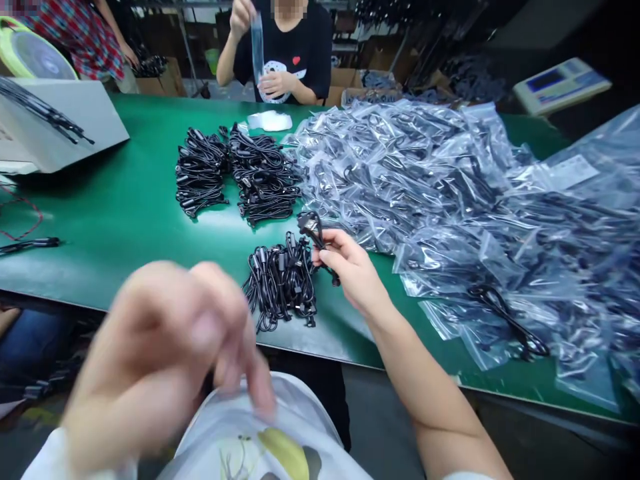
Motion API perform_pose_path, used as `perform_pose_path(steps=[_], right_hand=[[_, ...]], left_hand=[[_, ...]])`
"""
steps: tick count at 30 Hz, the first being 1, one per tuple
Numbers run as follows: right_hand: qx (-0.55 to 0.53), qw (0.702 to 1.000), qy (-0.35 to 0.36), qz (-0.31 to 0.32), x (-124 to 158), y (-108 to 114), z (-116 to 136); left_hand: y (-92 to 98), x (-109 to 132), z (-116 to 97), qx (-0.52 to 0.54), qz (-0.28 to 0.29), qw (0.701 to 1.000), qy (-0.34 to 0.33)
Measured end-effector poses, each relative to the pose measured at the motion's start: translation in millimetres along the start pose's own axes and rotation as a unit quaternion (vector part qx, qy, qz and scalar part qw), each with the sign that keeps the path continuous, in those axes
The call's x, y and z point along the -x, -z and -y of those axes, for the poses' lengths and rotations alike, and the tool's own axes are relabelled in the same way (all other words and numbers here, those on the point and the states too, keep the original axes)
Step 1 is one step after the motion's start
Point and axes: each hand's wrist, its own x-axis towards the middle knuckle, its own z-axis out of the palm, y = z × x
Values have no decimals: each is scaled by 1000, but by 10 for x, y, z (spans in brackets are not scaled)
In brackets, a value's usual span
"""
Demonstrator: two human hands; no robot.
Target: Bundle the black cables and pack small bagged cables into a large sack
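Observation:
My right hand (345,260) is closed on a bundled black cable (313,229), holding it just above the table. Beside that hand lies a pile of coiled black cables (280,283) near the table's front edge. Close to the camera, my left hand (185,340) is raised over my lap and smeared by motion. Its fingers bend downward, and whether they hold anything does not show. Two more stacks of bundled cables, a left stack (201,173) and a right stack (265,177), lie farther back on the green table (135,220).
A large heap of bagged cables (415,167) covers the right side, with one loose cable (510,320) on top. Across the table a person (295,53) holds up a clear bag (257,47). A white box (100,120) stands at left; a scale (563,83) is back right.

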Motion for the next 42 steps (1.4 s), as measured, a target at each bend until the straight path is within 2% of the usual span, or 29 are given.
perform_pose_path(steps=[2,5,8,13,17,22,34,36,39,41,42], right_hand=[[-37,999,-24,18,1,-76,7],[-81,993,-62,62,-3,-189,-31],[-78,990,-79,84,-13,-273,-111],[-89,990,-98,55,-29,-277,-205],[-162,975,-146,41,-19,-216,-240],[-205,955,-197,82,13,-200,-285],[-167,963,-186,97,25,-241,-289],[-137,971,-169,94,45,-249,-279],[1,993,-113,44,90,-266,-246],[78,994,-80,21,113,-267,-217],[78,993,-80,30,118,-262,-202]], left_hand=[[25,-401,329,-9,-3,996,91],[69,-837,843,-7,-6,985,173],[75,-1040,1162,-8,4,984,177],[21,-1149,1384,36,-7,986,161],[20,-1162,1483,89,-22,979,183],[53,-1125,1459,109,-19,968,224],[107,-1063,1440,151,-12,961,232],[108,-1046,1424,136,1,968,211],[109,-1019,1403,77,31,982,170],[115,-1013,1404,33,30,987,151],[120,-1014,1409,17,24,989,145]])
